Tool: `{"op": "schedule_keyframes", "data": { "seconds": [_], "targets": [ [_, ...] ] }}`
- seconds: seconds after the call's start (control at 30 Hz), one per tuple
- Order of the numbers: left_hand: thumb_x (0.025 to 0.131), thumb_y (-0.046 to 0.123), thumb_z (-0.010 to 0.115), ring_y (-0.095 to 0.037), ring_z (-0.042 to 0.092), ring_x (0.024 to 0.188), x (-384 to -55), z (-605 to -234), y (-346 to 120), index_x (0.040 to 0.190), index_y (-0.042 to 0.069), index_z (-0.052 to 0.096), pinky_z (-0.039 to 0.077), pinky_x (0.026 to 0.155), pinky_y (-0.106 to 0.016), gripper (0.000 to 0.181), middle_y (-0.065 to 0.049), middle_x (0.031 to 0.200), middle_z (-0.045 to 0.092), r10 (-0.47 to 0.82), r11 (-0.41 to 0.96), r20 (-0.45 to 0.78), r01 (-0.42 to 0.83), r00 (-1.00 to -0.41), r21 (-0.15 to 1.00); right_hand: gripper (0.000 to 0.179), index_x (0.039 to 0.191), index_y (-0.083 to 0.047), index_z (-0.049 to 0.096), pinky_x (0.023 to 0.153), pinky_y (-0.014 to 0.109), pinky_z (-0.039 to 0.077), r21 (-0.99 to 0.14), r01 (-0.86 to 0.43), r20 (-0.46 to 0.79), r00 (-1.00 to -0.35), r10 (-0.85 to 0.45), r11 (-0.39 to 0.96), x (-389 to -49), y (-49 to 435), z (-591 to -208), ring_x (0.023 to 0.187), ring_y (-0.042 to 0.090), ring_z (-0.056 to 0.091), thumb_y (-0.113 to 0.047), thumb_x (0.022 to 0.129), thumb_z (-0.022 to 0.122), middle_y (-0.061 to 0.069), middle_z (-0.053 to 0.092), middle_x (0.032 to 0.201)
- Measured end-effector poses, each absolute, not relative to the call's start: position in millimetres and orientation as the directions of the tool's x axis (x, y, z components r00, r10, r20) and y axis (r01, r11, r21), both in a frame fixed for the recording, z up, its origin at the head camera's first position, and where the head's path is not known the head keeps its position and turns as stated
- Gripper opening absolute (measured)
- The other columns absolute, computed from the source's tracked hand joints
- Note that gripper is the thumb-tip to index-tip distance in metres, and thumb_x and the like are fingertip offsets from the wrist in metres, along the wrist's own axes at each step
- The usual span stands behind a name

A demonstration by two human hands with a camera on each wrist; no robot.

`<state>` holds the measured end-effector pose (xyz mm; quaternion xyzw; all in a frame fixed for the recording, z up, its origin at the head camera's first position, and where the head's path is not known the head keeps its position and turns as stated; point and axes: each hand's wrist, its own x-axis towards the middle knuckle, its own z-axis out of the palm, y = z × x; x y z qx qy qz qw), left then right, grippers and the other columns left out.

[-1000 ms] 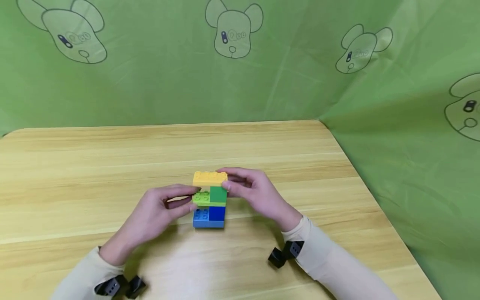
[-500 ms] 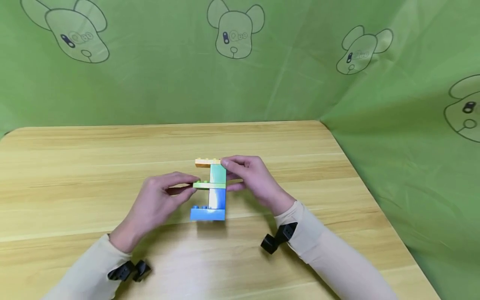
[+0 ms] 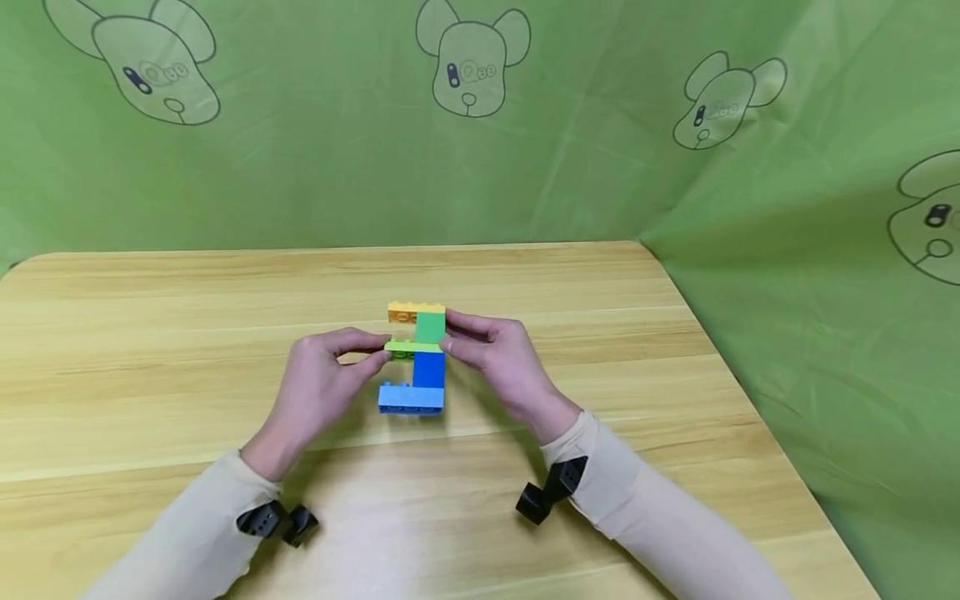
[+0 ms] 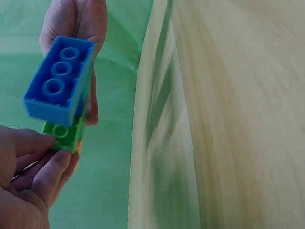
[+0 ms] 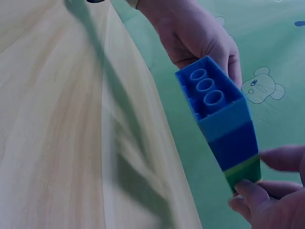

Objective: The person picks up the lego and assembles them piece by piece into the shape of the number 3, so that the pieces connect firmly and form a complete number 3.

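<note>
An E-shaped stack of toy building bricks is held above the table, tilted so its hollow undersides show. From the bottom come a light blue brick (image 3: 410, 398), a dark blue brick (image 3: 428, 369), a flat lime green brick (image 3: 405, 347), a green brick (image 3: 431, 327) and a yellow brick (image 3: 417, 308). My left hand (image 3: 318, 383) pinches the free end of the lime green brick between thumb and fingers. On the other side, my right hand (image 3: 510, 367) grips the stack around the green brick, thumb in front. In the right wrist view, the light blue underside (image 5: 209, 90) faces the camera.
A light wooden table (image 3: 187, 333) lies below the hands. Green cloth (image 3: 337, 167) with printed bear heads hangs behind it and along its right side. Black wrist cameras (image 3: 277, 522) sit on both pale sleeves.
The brick stack has moved up in the head view and tipped, its undersides now showing instead of its stud tops. My right thumb has moved from the yellow brick down to the lime green level.
</note>
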<state>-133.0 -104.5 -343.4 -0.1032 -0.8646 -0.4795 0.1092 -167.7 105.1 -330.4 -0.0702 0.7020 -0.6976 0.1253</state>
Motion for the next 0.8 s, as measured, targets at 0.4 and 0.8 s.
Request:
{"op": "schedule_keyframes", "data": {
  "seconds": [0.4, 0.8],
  "targets": [
    [0.076, 0.011, 0.072, -0.013, 0.06, 0.079, -149.7, -355.0, -100.9, 0.088, 0.014, 0.07, 0.05, 0.065, -0.027, 0.012, 0.004, 0.083, 0.066, 0.14, 0.558, 0.046, 0.118, -0.989, 0.822, 0.042, 0.12, 0.001, 0.054, 0.082, 0.022, 0.046, -0.989, 0.126, -0.143, -0.958, -0.249, 0.08, -180.0, 102.7, -351.0, 0.104, 0.016, 0.055, 0.005, 0.08, 0.061, 0.01, 0.056, 0.118],
    [0.075, 0.005, 0.071, -0.013, 0.059, 0.071, -163.6, -360.0, -93.9, 0.085, 0.009, 0.069, 0.05, 0.064, -0.027, 0.011, 0.0, 0.078, 0.064, 0.152, 0.581, -0.064, 0.037, -0.986, 0.813, 0.048, 0.123, -0.005, 0.053, 0.093, 0.029, 0.038, -0.965, 0.161, -0.206, -0.954, -0.219, 0.205, -187.3, 104.4, -363.0, 0.113, 0.017, 0.046, 0.001, 0.078, 0.066, 0.007, 0.053, 0.122]
  ]
}}
